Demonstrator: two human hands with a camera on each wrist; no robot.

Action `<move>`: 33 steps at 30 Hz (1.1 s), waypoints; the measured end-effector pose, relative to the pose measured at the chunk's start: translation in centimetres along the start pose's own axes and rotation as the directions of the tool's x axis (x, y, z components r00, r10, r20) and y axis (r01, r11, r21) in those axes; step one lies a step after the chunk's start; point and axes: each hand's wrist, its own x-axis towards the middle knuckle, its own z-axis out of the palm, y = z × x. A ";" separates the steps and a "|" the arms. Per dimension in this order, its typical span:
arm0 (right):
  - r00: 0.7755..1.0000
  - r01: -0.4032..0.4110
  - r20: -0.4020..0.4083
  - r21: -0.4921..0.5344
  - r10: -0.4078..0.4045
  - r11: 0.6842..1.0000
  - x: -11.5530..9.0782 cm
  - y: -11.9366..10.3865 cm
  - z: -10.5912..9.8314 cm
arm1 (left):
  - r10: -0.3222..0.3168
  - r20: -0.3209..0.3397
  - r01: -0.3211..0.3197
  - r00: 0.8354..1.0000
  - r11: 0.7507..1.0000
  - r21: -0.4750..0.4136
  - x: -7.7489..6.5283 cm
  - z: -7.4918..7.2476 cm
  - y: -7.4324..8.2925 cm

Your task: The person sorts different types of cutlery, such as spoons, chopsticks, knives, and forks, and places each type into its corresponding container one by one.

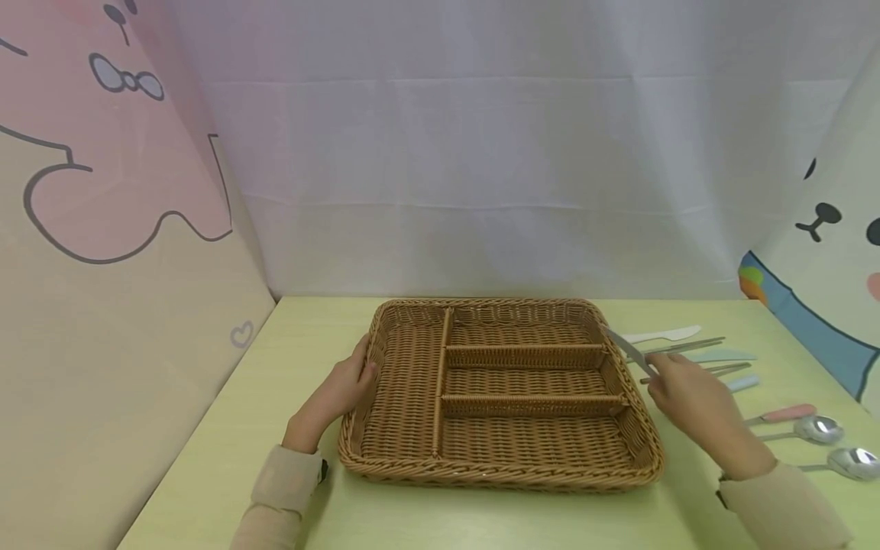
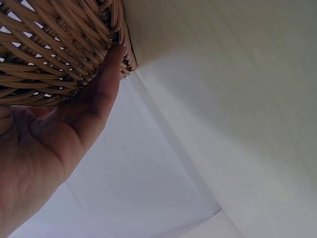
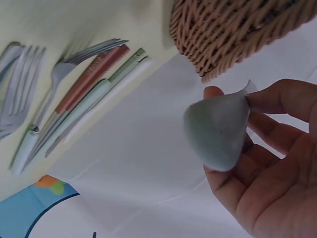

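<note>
A brown wicker basket [image 1: 529, 475] stands on the table, split by woven dividers into one long left compartment and three stacked right ones, all empty. My left hand [image 1: 347, 382] grips its left side, thumb at the rim; in the left wrist view, fingers [image 2: 101, 94] lie along the outer weave. At the basket's right side, my right hand [image 1: 694, 397] pinches a table knife [image 1: 629, 350], its grey blade slanting to the right rim. Seen nearly end-on in the right wrist view, the knife [image 3: 218, 134] shows a pale green rounded end between thumb and fingers.
Right of the basket lie a white knife [image 1: 670, 334], chopsticks [image 1: 701, 345], a pale blue-green knife [image 1: 725, 356], a pink handle [image 1: 791, 413] and spoons [image 1: 820, 429]. Forks [image 3: 20, 94] show in the right wrist view. A white curtain [image 1: 481, 153] hangs behind the table.
</note>
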 end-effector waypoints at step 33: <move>0.936 0.347 0.001 -0.187 -0.353 0.919 0.0 -6.4 1.4 | -0.006 -0.010 0.006 1.000 1.000 -0.010 0.0 0.1 0.1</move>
